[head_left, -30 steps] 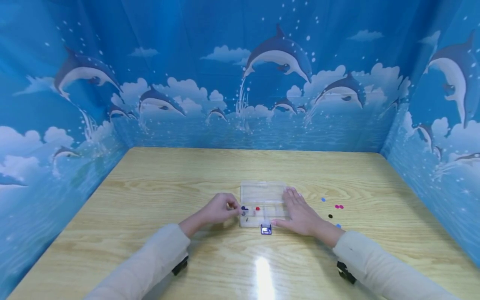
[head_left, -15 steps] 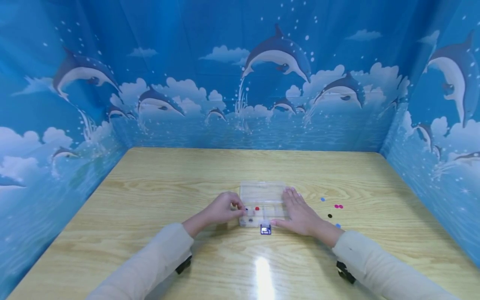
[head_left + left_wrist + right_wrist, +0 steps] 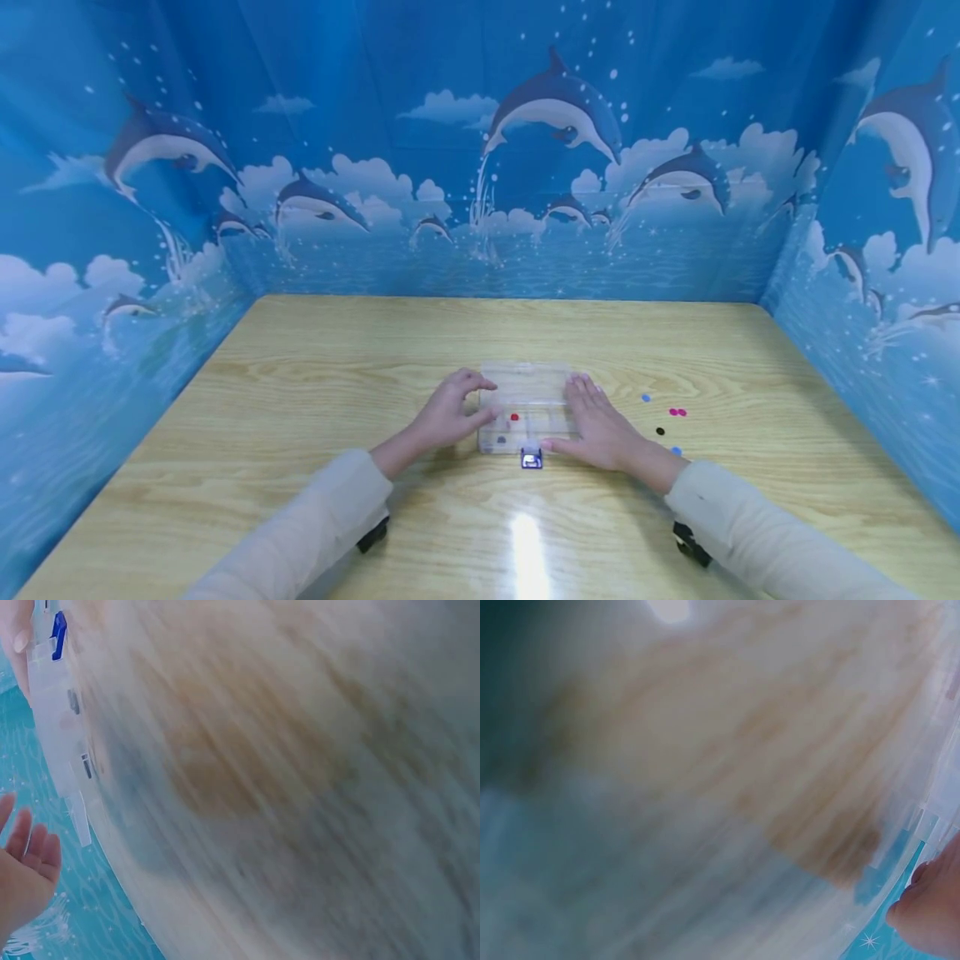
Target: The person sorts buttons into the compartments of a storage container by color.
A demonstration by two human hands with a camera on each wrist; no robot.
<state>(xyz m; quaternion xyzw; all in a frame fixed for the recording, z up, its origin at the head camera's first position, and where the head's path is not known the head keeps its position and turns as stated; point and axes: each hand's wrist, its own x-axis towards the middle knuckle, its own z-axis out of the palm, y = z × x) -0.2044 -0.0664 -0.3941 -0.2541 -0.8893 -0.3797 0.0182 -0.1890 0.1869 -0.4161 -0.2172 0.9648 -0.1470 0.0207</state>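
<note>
A clear plastic compartment box [image 3: 551,419] lies on the table with its lid [image 3: 525,383] folded back. Inside are a small red piece [image 3: 514,417] and a dark piece [image 3: 501,439]; a blue clasp [image 3: 532,458] sticks out at the front. My left hand [image 3: 448,412] is at the box's left end, thumb and fingers spread apart, nothing between them. Its relaxed fingers also show beside the box in the left wrist view. My right hand [image 3: 597,427] rests with straight fingers on the box's right end, covering part of it; the right wrist view catches only part of this hand [image 3: 934,907].
Loose discs lie right of the box: two pink discs [image 3: 677,412], a black disc [image 3: 660,431], and blue discs [image 3: 646,398] behind and near the right wrist. A dolphin-printed curtain [image 3: 390,250] borders the wooden table [image 3: 360,342] at the back and sides.
My left hand went from pinching fingers over the box's left compartments to spread fingers, moving slightly up and right. The dark piece in the front compartment now shows further right. My right hand stayed put.
</note>
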